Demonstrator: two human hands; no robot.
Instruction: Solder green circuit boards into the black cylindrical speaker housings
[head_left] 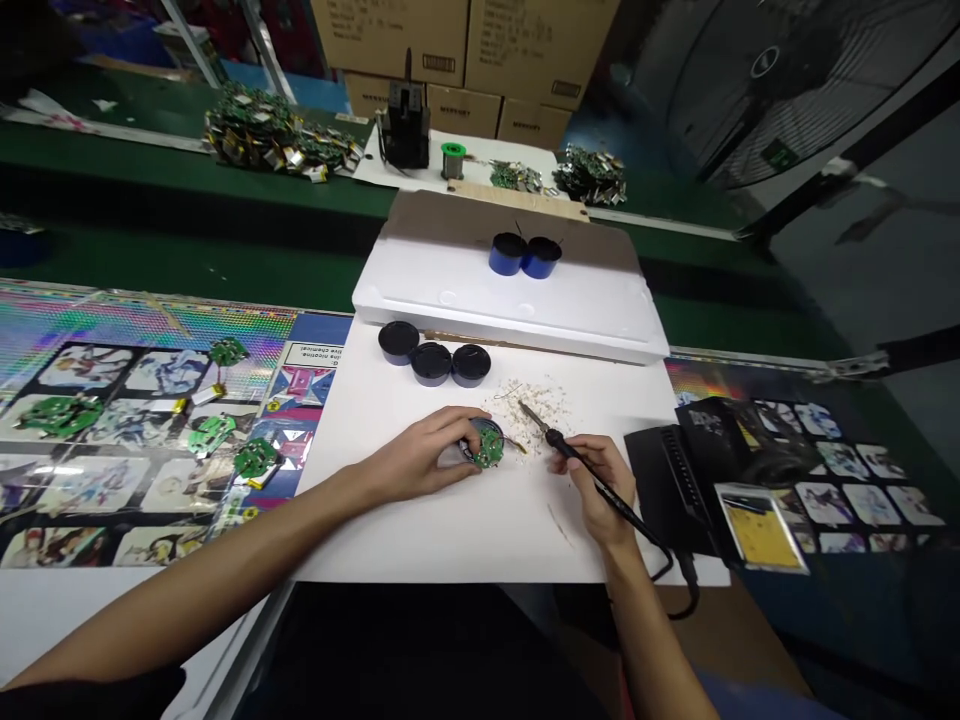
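Left of centre, three black-topped cups (pixel 431 364) sit behind the left hand (pixel 412 458), whose grip pinches a round housing by its edge; a green circuit board (pixel 490 446) lies at its top, over the white sheet (pixel 442 535) on the bench. Steady work favours fingertips low on that rim, away from heat. To the right, the right hand's (pixel 600 490) grip closes pen-like around a soldering iron (pixel 555 438), its tip best kept clear of skin and the small wires.
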